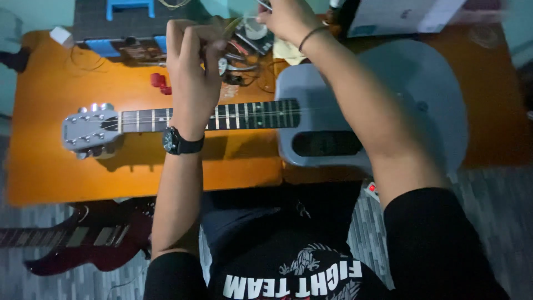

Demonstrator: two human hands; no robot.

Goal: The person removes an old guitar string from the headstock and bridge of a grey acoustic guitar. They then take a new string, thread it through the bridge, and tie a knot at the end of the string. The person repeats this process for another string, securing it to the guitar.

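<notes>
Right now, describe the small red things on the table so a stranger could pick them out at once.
Start at the orange wooden table, where a grey electric guitar lies flat with its headstock to the left. Just above its dark fretted neck, left of the raised left hand, sit the small red blocks. They are the only red items on the tabletop.

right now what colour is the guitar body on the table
Pale grey guitar body, clearest in the head view.
</notes>
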